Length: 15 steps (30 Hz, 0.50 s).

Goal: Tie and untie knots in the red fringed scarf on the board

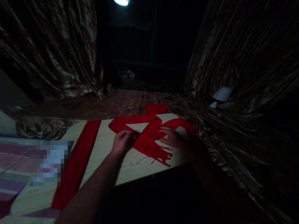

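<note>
A red scarf [149, 134] with a fringed end [162, 154] lies looped and crossed over itself on a pale wooden board [126, 166]. My left hand [122, 142] is closed in a pinch at the scarf's left edge, near where the strips cross. On the other side, my right hand [172, 137] has its fingers apart, the tips close to or touching the crossed part. The scarf's right stretch runs behind that hand and off the board. Farther left, a long folded strip of red fabric [85, 149] lies across the board.
Red fabric [156, 108] is bunched past the board's far edge. A small white lamp [221, 94] with its cord stands at the right. Patterned curtains [70, 46] hang at both sides of a dark window. Striped cloth [14, 165] lies at the left. The room is dim.
</note>
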Motion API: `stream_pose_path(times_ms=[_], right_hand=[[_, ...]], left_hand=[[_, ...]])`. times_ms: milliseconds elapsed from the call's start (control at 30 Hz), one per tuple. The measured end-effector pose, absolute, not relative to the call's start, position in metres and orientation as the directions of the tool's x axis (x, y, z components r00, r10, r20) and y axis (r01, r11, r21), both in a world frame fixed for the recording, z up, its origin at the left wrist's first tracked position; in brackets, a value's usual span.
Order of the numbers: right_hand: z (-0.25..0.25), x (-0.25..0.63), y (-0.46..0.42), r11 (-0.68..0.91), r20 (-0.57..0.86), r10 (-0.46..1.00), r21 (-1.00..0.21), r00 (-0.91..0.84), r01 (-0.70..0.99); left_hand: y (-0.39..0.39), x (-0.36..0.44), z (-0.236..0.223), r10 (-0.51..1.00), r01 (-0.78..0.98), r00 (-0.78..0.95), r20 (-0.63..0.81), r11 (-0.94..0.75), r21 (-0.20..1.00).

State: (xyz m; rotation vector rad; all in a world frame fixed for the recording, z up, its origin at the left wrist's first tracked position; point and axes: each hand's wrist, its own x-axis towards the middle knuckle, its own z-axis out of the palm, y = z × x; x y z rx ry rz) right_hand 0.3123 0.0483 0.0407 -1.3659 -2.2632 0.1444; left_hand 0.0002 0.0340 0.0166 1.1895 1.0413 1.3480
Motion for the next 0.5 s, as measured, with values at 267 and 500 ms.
stream_pose_path(times_ms=[267,500], right_hand=[[0.046,0.276,0.043,0.543,0.313,0.81,-0.084,-0.495,0.836],[0.055,0.283,0.025,0.576,0.218,0.804,-0.053,-0.554,0.815]], left_hand=[[0.035,0.001,0.009,0.913,0.484,0.289,0.286,-0.398,0.78],[0.042,0.0,0.003,0.83,0.481,0.386,0.403,-0.554,0.68]])
